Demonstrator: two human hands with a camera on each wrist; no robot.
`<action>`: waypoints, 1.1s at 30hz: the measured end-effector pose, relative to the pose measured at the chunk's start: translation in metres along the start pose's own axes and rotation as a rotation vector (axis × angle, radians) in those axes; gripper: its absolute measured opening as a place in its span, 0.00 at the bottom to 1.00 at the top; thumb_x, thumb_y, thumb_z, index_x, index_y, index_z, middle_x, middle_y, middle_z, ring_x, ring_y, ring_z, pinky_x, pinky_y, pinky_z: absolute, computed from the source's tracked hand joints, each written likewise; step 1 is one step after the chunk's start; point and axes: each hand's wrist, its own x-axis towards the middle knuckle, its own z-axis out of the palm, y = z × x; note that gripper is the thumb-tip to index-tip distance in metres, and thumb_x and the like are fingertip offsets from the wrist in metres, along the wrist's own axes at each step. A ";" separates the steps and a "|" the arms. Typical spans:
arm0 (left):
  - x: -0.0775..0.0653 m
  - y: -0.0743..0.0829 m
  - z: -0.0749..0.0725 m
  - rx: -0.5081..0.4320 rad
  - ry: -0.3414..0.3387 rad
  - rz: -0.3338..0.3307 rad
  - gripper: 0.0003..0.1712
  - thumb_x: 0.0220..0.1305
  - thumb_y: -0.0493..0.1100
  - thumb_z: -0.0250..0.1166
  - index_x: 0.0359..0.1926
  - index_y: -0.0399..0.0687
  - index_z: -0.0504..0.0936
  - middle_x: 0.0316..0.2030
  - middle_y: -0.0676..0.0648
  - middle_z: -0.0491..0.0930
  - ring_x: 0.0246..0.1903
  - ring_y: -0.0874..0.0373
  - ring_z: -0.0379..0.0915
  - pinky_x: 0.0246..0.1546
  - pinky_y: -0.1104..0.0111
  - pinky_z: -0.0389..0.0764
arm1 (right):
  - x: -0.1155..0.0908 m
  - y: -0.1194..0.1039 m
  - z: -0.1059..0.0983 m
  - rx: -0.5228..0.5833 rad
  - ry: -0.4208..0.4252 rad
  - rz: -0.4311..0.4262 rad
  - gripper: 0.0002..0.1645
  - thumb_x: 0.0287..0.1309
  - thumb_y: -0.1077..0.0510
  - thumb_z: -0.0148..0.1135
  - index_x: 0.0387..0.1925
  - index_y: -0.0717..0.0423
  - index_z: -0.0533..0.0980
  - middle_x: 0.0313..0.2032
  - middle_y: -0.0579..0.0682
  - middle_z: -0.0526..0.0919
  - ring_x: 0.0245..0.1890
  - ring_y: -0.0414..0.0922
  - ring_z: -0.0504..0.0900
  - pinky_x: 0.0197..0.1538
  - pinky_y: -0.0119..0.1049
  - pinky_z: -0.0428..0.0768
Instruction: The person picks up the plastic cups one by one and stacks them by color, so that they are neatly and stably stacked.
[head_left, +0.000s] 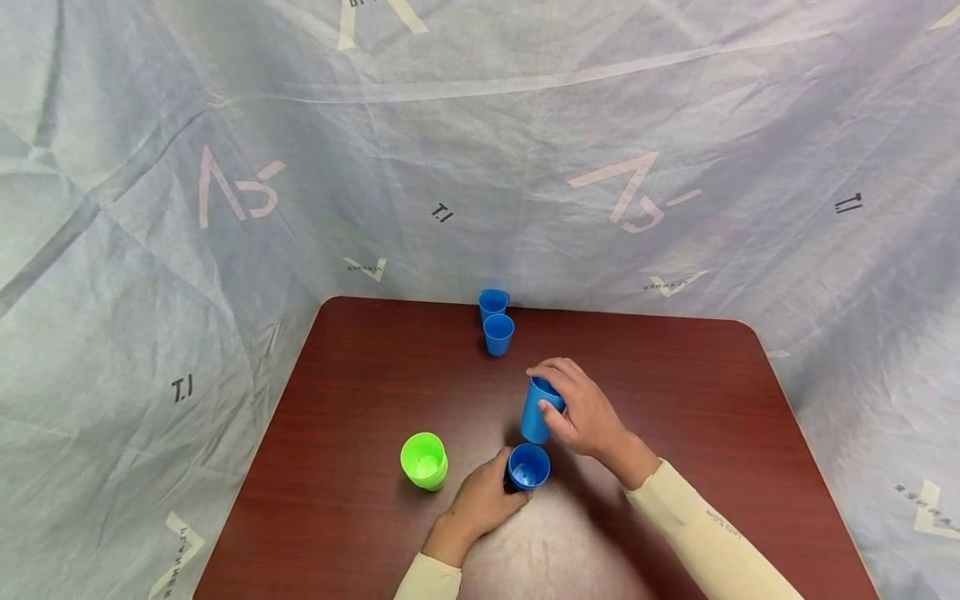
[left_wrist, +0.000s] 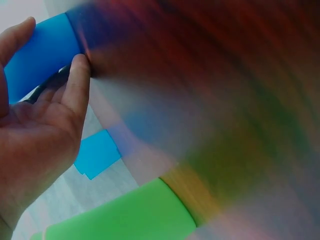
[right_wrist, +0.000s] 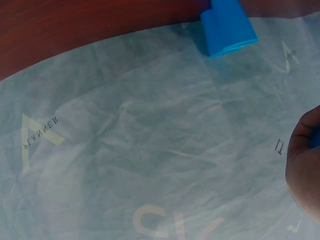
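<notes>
My left hand [head_left: 483, 502] grips a blue cup [head_left: 530, 467] that stands upright on the table. In the left wrist view the thumb and fingers lie around that blue cup [left_wrist: 42, 52]. Just beyond it, my right hand [head_left: 592, 417] holds another blue cup [head_left: 534, 417] near its rim, slightly tilted, its base close to the lower cup's far rim. Whether those two cups touch is unclear. In the right wrist view, only part of the right hand [right_wrist: 306, 172] shows at the edge, and its cup is mostly hidden.
A nested stack of green cups [head_left: 424, 460] stands left of my left hand. Toward the far edge of the brown table [head_left: 360, 375] are two more blue cups, a nearer one [head_left: 498, 336] and a farther one [head_left: 492, 302]. Grey cloth [head_left: 495, 150] hangs around the table.
</notes>
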 end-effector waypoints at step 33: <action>0.001 0.000 -0.003 -0.005 -0.012 0.023 0.37 0.60 0.51 0.77 0.67 0.48 0.74 0.56 0.47 0.87 0.53 0.54 0.85 0.56 0.56 0.85 | -0.027 -0.011 0.039 0.081 -0.088 -0.249 0.25 0.49 0.46 0.62 0.50 0.51 0.79 0.48 0.45 0.80 0.46 0.39 0.77 0.45 0.35 0.84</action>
